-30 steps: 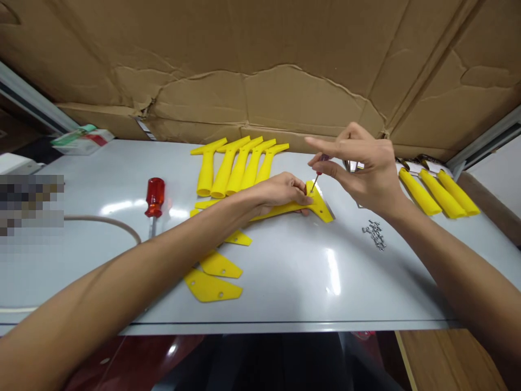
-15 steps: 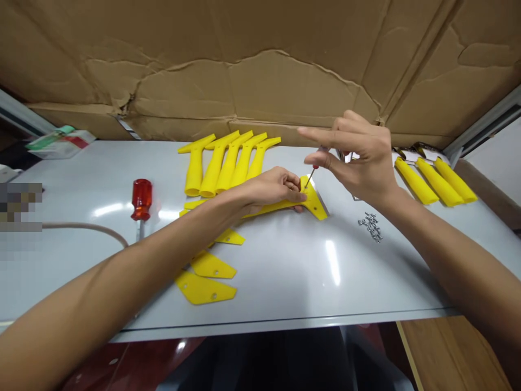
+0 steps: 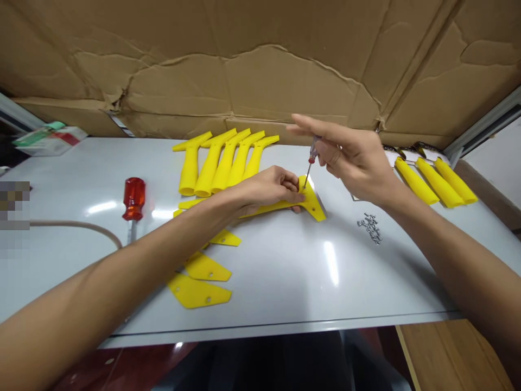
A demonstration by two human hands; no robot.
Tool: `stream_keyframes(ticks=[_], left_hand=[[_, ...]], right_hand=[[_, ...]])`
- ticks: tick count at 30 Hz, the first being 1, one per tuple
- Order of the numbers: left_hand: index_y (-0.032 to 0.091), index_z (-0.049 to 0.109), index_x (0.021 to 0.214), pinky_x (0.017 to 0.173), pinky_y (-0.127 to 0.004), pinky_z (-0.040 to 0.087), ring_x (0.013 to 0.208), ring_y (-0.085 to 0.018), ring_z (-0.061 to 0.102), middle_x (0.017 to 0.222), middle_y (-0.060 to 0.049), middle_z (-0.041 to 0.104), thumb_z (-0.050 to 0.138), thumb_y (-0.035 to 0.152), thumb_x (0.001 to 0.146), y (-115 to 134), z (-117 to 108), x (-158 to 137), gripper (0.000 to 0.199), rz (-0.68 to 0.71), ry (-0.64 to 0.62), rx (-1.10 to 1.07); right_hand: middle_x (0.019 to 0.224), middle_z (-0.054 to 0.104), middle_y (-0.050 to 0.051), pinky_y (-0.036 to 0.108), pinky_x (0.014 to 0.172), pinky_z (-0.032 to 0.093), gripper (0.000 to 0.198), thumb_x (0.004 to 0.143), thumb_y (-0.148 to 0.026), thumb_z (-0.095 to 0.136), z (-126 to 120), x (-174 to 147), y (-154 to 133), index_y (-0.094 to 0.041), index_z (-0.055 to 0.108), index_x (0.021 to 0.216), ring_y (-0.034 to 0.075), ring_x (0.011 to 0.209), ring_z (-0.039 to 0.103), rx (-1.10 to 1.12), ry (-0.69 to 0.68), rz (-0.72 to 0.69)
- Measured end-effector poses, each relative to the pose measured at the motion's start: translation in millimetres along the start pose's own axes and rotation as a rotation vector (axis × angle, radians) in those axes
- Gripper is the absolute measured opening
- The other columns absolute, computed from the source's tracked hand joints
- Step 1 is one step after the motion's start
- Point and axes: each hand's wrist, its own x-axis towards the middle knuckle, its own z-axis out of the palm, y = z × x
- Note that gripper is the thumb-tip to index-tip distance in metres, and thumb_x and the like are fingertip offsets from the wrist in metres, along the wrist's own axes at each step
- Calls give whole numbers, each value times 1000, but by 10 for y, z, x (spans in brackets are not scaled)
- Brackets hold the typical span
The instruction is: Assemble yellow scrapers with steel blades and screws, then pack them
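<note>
My left hand point(image 3: 280, 187) grips a yellow plastic scraper point(image 3: 312, 203) near its angled head, which has a metal blade edge along its right side and two holes. In my right hand point(image 3: 352, 155) a small screwdriver point(image 3: 312, 153) with a clear handle and red collar stands nearly upright, its tip at the upper hole of the head. The index finger is stretched out and the thumb is partly hidden. Nearby on the right lies a pile of small screws point(image 3: 370, 228). Several flat yellow head plates point(image 3: 199, 290) lie under and beside my left forearm.
Several yellow scraper handles with heads point(image 3: 222, 157) are lined up at the back. A large red-handled screwdriver point(image 3: 134, 198) and a cable point(image 3: 81, 223) lie on the left. Finished-looking yellow handles point(image 3: 436, 182) rest at the right. Behind the table point(image 3: 280, 282) stands a cardboard wall point(image 3: 260, 81).
My right hand has turned on the small screwdriver, with its fingers shifted and more of the handle showing. My left hand and the scraper stay in place. The view has shifted slightly.
</note>
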Motion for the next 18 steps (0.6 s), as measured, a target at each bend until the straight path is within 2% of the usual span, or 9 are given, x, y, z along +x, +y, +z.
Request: stream_keyframes(ticks=[2,4,6,10,12,14,16,18], left_hand=[[17,70,75,90,-41,59,84,-24,75,85,-8,75,80,23,77,-5,-2,0,12,4,-4,-11],[17,69,74,88,-39,59,82,-22,74,82,-6,74,79,20,78,1,3,-4,11,11,-12,-17],[17,68,73,86,-37,59,78,-20,73,80,-4,73,78,17,78,13,13,-9,10,18,-9,-11],[17,67,71,83,-36,57,75,-20,72,75,-3,70,81,19,76,31,22,-9,16,6,15,-8],[17,64,69,83,-36,55,77,-21,73,72,-2,69,80,19,77,36,21,-7,18,-6,22,9],[17,64,70,84,-35,54,79,-21,74,73,-2,70,78,17,79,43,21,-6,17,-29,35,28],[17,65,72,82,-33,53,81,-21,75,76,-3,72,75,16,81,52,24,-7,13,-53,44,50],[16,67,76,80,-31,52,81,-21,75,78,-3,74,73,16,82,58,29,-8,9,-58,43,85]], right_hand=[[98,80,2,31,70,60,28,105,-31,60,6,-4,-25,-27,75,128,16,78,73,63,39,-4],[91,80,2,31,69,60,20,99,-29,70,28,-12,-30,-26,79,116,17,75,72,-6,119,-27],[88,78,1,33,72,60,19,98,-29,70,51,-14,-29,-28,79,115,17,78,72,-118,155,-77],[102,79,2,32,76,60,32,106,-21,51,21,17,-71,-27,72,130,16,84,73,-142,26,-169],[100,79,1,30,72,59,29,105,-18,51,-33,36,-101,-26,75,121,15,78,73,-158,-9,-144],[86,78,-2,29,65,56,23,103,-19,55,-96,43,-118,-26,77,104,14,67,70,-244,4,-114],[74,74,-3,29,57,49,20,102,-21,58,-163,38,-133,-25,74,91,13,59,65,-376,15,-148],[74,73,-2,29,54,43,20,103,-24,58,-237,32,-171,-24,71,88,14,60,65,-510,-26,-193]])
